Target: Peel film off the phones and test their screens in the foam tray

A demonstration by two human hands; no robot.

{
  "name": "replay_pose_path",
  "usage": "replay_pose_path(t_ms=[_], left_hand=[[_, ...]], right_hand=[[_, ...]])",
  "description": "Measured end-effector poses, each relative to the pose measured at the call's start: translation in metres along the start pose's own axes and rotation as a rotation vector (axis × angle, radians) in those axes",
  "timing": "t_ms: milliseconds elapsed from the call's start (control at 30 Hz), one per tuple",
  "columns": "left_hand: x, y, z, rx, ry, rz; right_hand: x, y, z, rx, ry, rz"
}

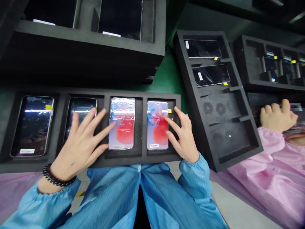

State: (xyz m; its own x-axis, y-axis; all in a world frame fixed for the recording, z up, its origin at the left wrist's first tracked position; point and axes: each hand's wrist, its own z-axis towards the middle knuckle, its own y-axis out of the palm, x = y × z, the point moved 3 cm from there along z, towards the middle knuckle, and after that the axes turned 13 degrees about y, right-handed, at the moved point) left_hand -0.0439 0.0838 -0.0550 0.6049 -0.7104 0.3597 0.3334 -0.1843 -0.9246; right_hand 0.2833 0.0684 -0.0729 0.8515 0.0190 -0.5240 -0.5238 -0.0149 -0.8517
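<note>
Tray [144, 136] of black foam, four smartphones in a row, one per compartment. Two screens lit, two dark. Lit: right-end phone [156, 136] and inner lit phone [124, 133] beside it, the latter under visibly wrinkled film. Dark: left-end phone [30, 127], plus a half-covered phone [79, 103] partly behind the left hand [78, 143]. By lit screens alone, the row stands at half; whether either lit phone is finished, cannot tell.

Left hand open, fingers spread, grasping nothing; index finger reaches the inner lit phone's left edge, contact unclear. Right hand [186, 138] loose too, index fingertip at the right side of the right-end phone's screen; touch or hover, cannot tell.

Side tray [201, 127], just past the front tray's right end, carries two dark phones [205, 49] toward its far edge. Co-worker's hand [276, 117] beyond it, pink sleeve [271, 141]. Stage of those phones: not readable from dark screens.
</note>
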Motion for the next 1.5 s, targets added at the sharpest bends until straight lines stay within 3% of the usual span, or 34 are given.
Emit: replay_pose_path(t_ms=[200, 267, 367, 533, 667, 833, 1000, 1200, 1333, 1500], left_hand=[[-0.008, -0.038, 0.027, 0.147, 0.042, 0.109], [-0.009, -0.042, 0.038, 0.173, 0.089, 0.138], [-0.016, -0.032, 0.05, 0.174, 0.149, 0.177], [-0.026, -0.004, 0.052, 0.066, 0.148, 0.152], [-0.024, -0.003, 0.05, 0.1, 0.183, 0.161], [-0.026, -0.001, 0.049, 0.013, 0.191, 0.147], [-0.025, -0.005, 0.043, -0.012, 0.303, -0.028], [-0.029, -0.006, 0.046, 0.082, 0.176, 0.046], [-0.03, -0.003, 0.048, 0.043, 0.106, 0.063], [-0.032, 0.004, 0.049, -0.009, 0.083, 0.084]], right_hand=[[-0.018, -0.034, 0.009, 0.183, 0.068, -0.004], [-0.025, -0.038, 0.015, 0.221, 0.055, -0.004], [-0.026, -0.027, 0.026, 0.238, 0.035, 0.034], [-0.02, 0.0, 0.033, 0.194, -0.065, -0.017], [-0.021, 0.002, 0.032, 0.195, -0.096, -0.089], [-0.025, -0.001, 0.03, 0.241, -0.153, -0.106], [-0.026, -0.003, 0.028, 0.217, -0.283, 0.061], [-0.023, -0.002, 0.032, 0.226, -0.113, -0.092], [-0.023, 0.003, 0.033, 0.154, -0.072, -0.194], [-0.021, 0.004, 0.034, 0.155, -0.083, -0.174]])
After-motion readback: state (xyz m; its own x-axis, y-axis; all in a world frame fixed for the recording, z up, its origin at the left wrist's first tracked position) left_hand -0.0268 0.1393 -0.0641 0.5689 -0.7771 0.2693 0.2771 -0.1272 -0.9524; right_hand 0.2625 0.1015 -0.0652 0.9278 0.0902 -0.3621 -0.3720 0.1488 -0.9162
